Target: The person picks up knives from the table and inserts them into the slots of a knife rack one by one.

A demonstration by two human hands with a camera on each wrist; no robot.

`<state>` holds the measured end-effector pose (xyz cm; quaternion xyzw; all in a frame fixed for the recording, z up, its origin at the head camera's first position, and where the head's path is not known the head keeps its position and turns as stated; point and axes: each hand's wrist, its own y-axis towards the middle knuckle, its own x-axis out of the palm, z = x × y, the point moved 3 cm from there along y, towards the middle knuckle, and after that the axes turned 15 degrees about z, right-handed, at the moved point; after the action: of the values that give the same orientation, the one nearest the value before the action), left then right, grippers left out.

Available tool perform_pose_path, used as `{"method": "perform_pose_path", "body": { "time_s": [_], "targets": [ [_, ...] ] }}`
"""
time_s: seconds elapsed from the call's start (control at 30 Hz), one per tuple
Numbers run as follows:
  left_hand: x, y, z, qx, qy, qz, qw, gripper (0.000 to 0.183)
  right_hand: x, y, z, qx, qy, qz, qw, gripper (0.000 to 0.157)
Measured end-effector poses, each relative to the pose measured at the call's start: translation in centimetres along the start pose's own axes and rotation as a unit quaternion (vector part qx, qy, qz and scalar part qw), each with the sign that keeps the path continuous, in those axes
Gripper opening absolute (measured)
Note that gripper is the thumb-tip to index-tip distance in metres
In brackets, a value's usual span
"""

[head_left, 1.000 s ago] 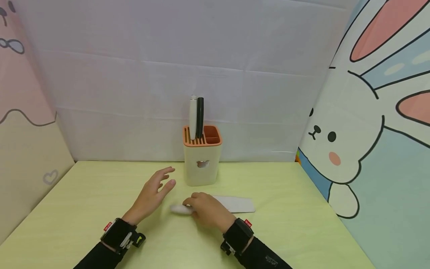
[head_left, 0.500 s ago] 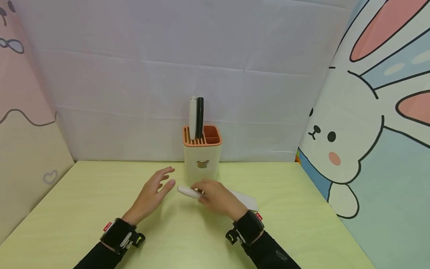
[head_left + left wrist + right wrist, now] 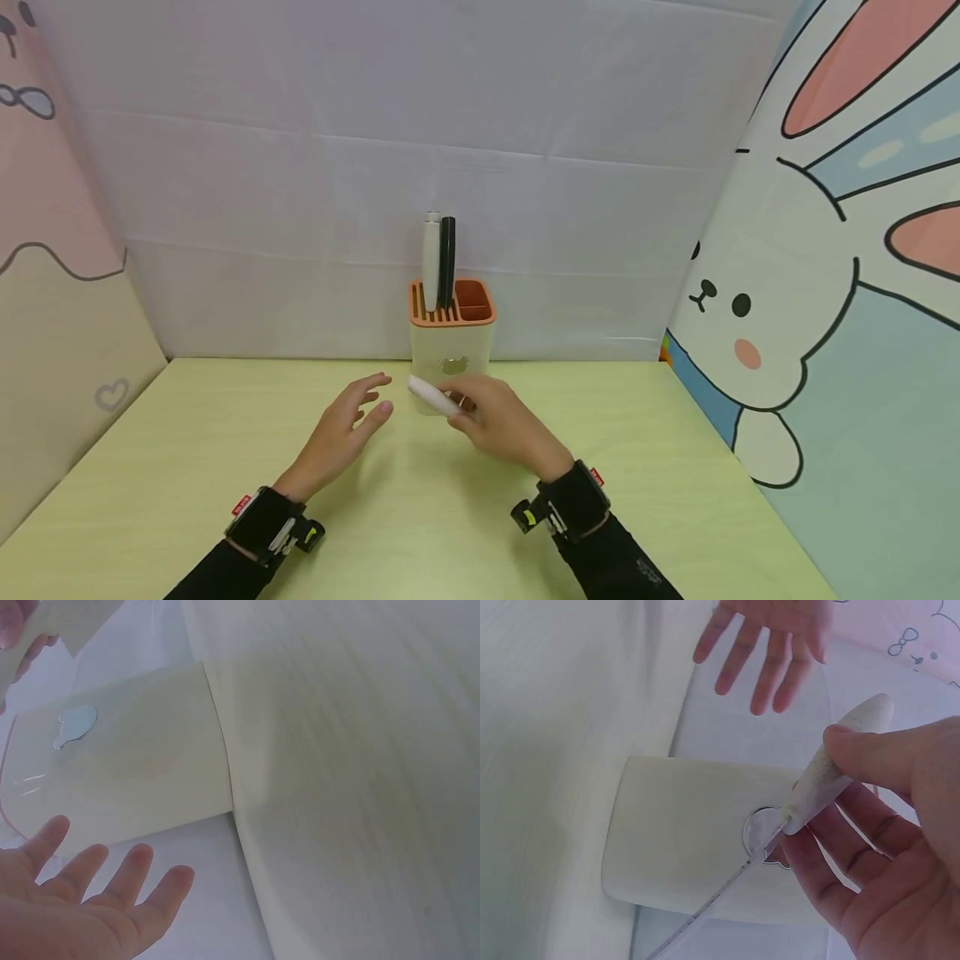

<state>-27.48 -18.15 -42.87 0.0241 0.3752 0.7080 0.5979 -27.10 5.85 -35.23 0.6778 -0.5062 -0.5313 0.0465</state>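
Note:
My right hand (image 3: pixel 501 419) grips a white-handled kitchen knife (image 3: pixel 433 395) above the table, in front of the knife block (image 3: pixel 452 354). In the right wrist view the thumb and fingers pinch the handle (image 3: pixel 840 761), and the blade (image 3: pixel 720 894) appears nearly edge-on. From the head, that hand hides the blade. Relaxed and holding nothing, my left hand (image 3: pixel 337 433) hovers left of the block, its fingers (image 3: pixel 127 877) spread apart. The cream block has an orange slotted top. A white handle (image 3: pixel 431 262) and a black handle (image 3: pixel 447 262) stand upright in its slots.
The light yellow-green table (image 3: pixel 247 425) ends at a white sheet (image 3: pixel 300 208) behind the block. A rabbit-print panel (image 3: pixel 780 333) borders the right side, and a pink and cream panel (image 3: pixel 60 350) the left. Orange compartments (image 3: pixel 472 300) open at the block's top right.
My right hand has lifted the knife off the table and moved it up towards the block, with the handle end tilting upward. The left hand stays in place.

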Motion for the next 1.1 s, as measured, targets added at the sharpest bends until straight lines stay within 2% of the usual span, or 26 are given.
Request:
{"method": "perform_pose_path", "body": {
  "time_s": [0.33, 0.67, 0.8, 0.97, 1.1],
  "targets": [
    [0.1, -0.1, 0.0, 0.004, -0.001, -0.002, 1.0, 0.045, -2.0, 0.5, -0.5, 0.011, 0.039, 0.064, 0.997, 0.044],
    [0.1, -0.1, 0.0, -0.001, -0.005, -0.004, 1.0, 0.044, -3.6, 1.0, -0.8, 0.011, 0.108, 0.125, 0.986, 0.048],
    [0.1, -0.1, 0.0, -0.002, -0.005, -0.005, 1.0, 0.044, -4.5, 1.2, -1.7, 0.025, 0.122, 0.15, 0.981, 0.047],
    [0.0, -0.1, 0.2, -0.001, -0.007, -0.003, 1.0, 0.044, -6.0, 1.3, -4.1, 0.051, 0.146, 0.171, 0.973, 0.044],
    [0.1, -0.1, 0.1, -0.001, -0.006, -0.005, 1.0, 0.044, -6.4, 1.2, -5.0, 0.066, 0.169, 0.184, 0.966, 0.043]
  ]
}}
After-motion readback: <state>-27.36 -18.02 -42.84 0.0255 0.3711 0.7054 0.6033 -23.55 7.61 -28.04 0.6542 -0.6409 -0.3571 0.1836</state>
